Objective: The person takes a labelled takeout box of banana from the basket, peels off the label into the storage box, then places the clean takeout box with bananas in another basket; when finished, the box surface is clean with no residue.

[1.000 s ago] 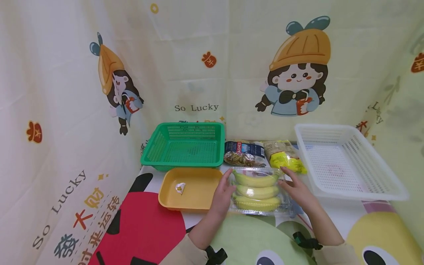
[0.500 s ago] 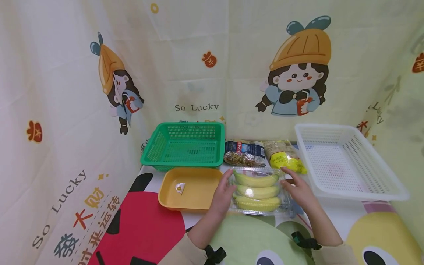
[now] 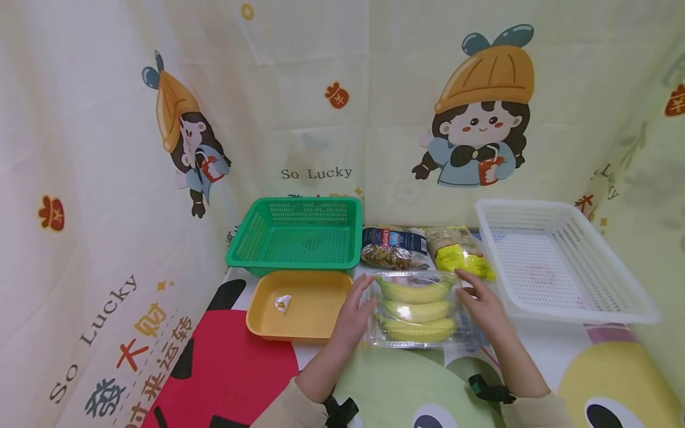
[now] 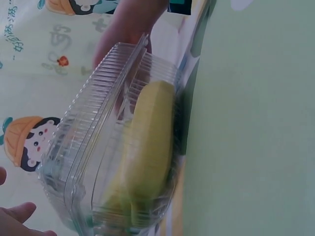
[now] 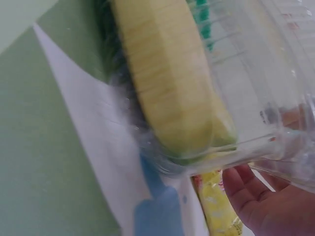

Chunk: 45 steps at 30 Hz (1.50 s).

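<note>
A clear plastic clamshell box (image 3: 414,279) with three bananas (image 3: 417,310) inside lies between the two hands, its lid down. The left hand (image 3: 350,315) is at the box's left side, fingers spread and loosely bent. In the left wrist view its fingers (image 4: 22,214) are apart from the box. At the opposite end, the right hand (image 3: 484,306) has its index fingertip by the far right corner and its thumb along the right side. The right wrist view has the right hand's fingers (image 5: 246,189) at the rim, relaxed, not wrapped round it.
A yellow tub (image 3: 262,327) with a small white scrap (image 3: 282,304) stands left of the box. Behind are a green basket (image 3: 294,264), a dark-labelled bag (image 3: 395,248), and a yellow bag (image 3: 461,252). A white basket (image 3: 578,312) stands at the right.
The left hand has shifted a little left, and the yellow tub has slid left with it. The right hand has drawn slightly away to the right; the banana box has barely moved.
</note>
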{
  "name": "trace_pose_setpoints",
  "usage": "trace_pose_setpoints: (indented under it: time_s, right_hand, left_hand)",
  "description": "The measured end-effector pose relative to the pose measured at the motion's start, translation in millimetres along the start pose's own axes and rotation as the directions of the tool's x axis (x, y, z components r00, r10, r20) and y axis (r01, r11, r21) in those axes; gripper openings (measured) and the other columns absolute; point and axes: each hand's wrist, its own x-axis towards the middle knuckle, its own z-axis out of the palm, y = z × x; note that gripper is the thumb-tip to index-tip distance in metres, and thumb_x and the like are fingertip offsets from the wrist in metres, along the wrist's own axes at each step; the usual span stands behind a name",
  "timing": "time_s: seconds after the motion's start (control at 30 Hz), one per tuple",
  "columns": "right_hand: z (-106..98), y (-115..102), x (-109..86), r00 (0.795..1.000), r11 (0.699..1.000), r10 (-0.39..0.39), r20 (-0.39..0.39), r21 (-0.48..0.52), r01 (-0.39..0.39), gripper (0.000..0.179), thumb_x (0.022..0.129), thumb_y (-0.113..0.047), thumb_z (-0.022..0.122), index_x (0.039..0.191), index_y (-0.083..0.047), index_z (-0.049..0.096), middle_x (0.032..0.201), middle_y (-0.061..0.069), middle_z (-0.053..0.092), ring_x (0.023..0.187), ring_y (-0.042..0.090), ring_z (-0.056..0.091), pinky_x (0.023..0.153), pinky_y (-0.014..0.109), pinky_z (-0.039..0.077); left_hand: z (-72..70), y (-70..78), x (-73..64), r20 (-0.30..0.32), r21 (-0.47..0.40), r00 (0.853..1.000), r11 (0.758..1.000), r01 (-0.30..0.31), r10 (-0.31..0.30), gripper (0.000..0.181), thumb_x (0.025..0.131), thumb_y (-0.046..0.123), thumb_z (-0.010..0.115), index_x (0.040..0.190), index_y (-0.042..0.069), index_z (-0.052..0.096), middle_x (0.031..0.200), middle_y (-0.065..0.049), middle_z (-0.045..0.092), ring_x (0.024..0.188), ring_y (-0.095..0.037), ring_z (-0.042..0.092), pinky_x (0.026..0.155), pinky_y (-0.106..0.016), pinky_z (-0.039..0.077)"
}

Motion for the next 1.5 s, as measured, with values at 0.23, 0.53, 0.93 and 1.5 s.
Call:
trace_pose_setpoints:
  time_s: [0.23,0.53,0.93,1.5]
  right_hand:
    - [6,0,-0.3,0.998,0.988,0.045,0.054,0.142,-0.052,0.064,0.104,-0.036,0.046,0.16,-0.02,0.017,0.166,0.015,0.013,0.146,0.046,0.026,0.114,0.066,0.026]
    - [9,-1,-1.3,0.993,0.98,0.105,0.056,0.162,-0.113,0.066,0.103,-0.043,0.046,0.16,-0.03,0.014,0.168,0.005,0.009,0.149,0.044,0.021,0.116,0.068,0.019]
    - [15,-2,-1.4,0.995,0.971,0.079,0.06,0.222,-0.09,0.066,0.103,-0.032,0.048,0.16,-0.023,0.015,0.168,0.005,0.005,0.153,0.04,0.002,0.119,0.067,0.007]
    - [18,12,-7.5,0.991,0.935,0.017,0.136,0.349,-0.064,0.071,0.103,-0.026,0.047,0.16,-0.029,0.004,0.168,0.0,-0.01,0.151,0.039,-0.016,0.115,0.071,-0.006]
  left_hand:
    - [-11.6,-2.3,1.3,-0.006,0.088,0.999,0.995,0.049,-0.048,0.045,0.099,0.029,0.051,0.144,0.034,0.049,0.164,0.004,0.024,0.154,-0.028,0.014,0.117,-0.068,0.016]
    - [-2.2,-1.9,4.5,0.008,0.143,1.0,0.99,0.001,-0.002,0.052,0.099,0.024,0.05,0.15,0.022,0.042,0.167,-0.005,0.015,0.154,-0.034,0.008,0.118,-0.066,0.016]
    - [9.1,-32.9,24.8,0.004,-0.127,0.995,0.987,0.101,-0.101,0.059,0.102,0.025,0.046,0.158,0.021,0.025,0.165,-0.008,0.02,0.144,-0.038,0.033,0.117,-0.059,0.026]
    - [14.1,-50.6,27.8,0.073,-0.24,0.992,0.964,0.116,-0.101,0.061,0.103,0.027,0.044,0.159,0.02,0.02,0.166,-0.002,0.017,0.154,-0.027,0.01,0.125,-0.049,0.01]
